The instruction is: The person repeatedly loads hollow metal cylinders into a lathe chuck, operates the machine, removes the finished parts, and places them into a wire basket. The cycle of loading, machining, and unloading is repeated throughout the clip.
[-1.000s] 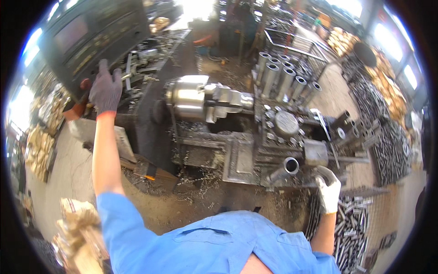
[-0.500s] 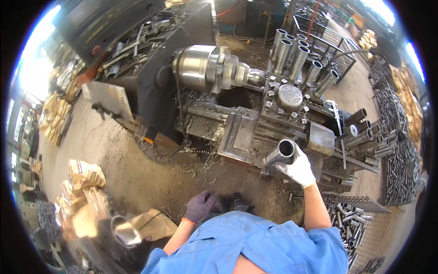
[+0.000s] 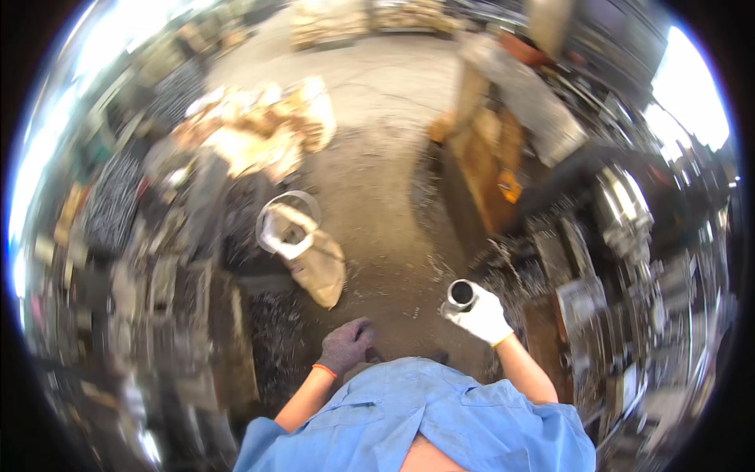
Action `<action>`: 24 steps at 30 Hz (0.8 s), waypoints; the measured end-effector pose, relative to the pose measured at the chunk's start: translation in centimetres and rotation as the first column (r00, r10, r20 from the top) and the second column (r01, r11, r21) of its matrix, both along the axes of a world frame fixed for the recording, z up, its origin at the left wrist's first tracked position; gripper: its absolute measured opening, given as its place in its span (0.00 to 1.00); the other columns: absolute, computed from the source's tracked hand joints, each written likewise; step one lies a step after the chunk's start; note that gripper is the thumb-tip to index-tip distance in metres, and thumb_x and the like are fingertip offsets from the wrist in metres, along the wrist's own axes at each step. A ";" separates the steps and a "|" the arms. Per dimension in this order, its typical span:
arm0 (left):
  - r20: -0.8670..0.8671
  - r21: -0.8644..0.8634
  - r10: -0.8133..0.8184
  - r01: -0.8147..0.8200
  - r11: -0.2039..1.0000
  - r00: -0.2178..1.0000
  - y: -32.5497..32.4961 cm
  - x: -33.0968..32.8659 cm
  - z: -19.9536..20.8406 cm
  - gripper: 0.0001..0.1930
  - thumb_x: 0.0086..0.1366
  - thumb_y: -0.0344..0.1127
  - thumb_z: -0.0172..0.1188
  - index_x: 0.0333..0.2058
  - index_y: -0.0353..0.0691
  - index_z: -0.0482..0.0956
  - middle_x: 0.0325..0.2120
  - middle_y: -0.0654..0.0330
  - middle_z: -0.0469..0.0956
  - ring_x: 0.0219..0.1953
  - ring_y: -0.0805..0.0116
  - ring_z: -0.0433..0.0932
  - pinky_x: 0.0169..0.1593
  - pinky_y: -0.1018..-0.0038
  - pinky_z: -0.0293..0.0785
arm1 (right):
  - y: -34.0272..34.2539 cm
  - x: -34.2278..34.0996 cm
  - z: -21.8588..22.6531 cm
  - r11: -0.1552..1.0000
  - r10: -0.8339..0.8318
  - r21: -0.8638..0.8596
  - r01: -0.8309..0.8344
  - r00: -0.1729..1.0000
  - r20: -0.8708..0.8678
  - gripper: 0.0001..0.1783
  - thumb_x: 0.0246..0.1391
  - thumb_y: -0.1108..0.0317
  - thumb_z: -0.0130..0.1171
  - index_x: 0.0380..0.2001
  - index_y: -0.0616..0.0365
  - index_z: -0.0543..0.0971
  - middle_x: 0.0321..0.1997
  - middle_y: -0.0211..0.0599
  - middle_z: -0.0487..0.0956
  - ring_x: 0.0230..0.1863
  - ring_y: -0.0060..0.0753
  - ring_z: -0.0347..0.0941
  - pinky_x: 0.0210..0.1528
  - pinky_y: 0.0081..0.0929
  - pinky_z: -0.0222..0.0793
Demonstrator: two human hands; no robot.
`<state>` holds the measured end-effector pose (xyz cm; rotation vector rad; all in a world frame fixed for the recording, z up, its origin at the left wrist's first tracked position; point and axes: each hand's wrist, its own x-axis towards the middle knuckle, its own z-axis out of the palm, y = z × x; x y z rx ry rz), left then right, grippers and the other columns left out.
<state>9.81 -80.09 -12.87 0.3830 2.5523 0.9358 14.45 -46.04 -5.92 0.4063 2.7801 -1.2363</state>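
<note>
A short metal tube (image 3: 462, 294) stands roughly upright in my right hand (image 3: 484, 316), which wears a white glove. The fingers wrap round the tube's side, and its dark round opening faces up. It is held over the floor, to the left of the lathe. My left hand (image 3: 346, 347), in a dark grey knitted glove with an orange cuff, hangs low in front of my body. Its fingers are loosely bent with a gap by the thumb, and nothing shows in them. Ahead of it lies a brown sack (image 3: 321, 271) with a pale round rim at its mouth.
On the right is the lathe, with its shiny chuck (image 3: 624, 206) and a slanted metal plate (image 3: 523, 102) beyond. Crumpled brown sacks (image 3: 259, 130) lie at the far left. A concrete floor (image 3: 377, 173) runs between. Metal machinery at the left is smeared by motion.
My view has swung left, so the lathe now sits at the right. The tube in my right hand has moved from over the lathe to over the floor.
</note>
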 end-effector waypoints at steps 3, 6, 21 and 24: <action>0.057 -0.051 0.328 -0.325 0.944 0.943 -9.9 2.0 -0.6 0.25 0.72 0.55 0.60 0.60 0.49 0.83 0.56 0.51 0.85 0.60 0.50 0.82 0.64 0.58 0.76 | -9.8 -5.7 -0.6 0.931 0.359 -0.071 -0.358 0.933 0.010 0.34 0.48 0.52 0.79 0.58 0.52 0.83 0.53 0.44 0.87 0.55 0.44 0.85 0.60 0.38 0.79; 0.096 -0.087 0.638 -0.632 0.770 0.764 -17.7 5.7 -1.3 0.26 0.71 0.58 0.59 0.60 0.50 0.83 0.55 0.51 0.85 0.60 0.48 0.82 0.63 0.58 0.76 | -19.2 -9.4 0.1 0.768 0.638 -0.090 -0.634 0.770 0.015 0.34 0.48 0.54 0.79 0.58 0.51 0.83 0.54 0.42 0.87 0.55 0.41 0.84 0.59 0.36 0.79; -0.005 0.570 0.183 -0.153 -0.807 -0.983 -26.4 38.6 -11.8 0.33 0.78 0.58 0.54 0.61 0.29 0.74 0.56 0.43 0.79 0.50 0.54 0.81 0.51 0.60 0.82 | -59.0 -19.6 3.7 -0.020 0.971 -0.115 -0.993 0.008 -0.238 0.32 0.47 0.60 0.79 0.56 0.55 0.82 0.49 0.41 0.88 0.49 0.32 0.85 0.57 0.32 0.79; -0.134 0.439 -0.020 -0.042 -0.897 -0.991 -26.8 40.2 -9.7 0.36 0.80 0.60 0.49 0.69 0.32 0.70 0.67 0.40 0.74 0.64 0.41 0.76 0.68 0.55 0.71 | -63.1 -20.7 3.0 -0.099 0.976 -0.214 -0.972 -0.053 -0.210 0.32 0.46 0.61 0.80 0.56 0.56 0.82 0.49 0.41 0.88 0.49 0.32 0.84 0.57 0.32 0.79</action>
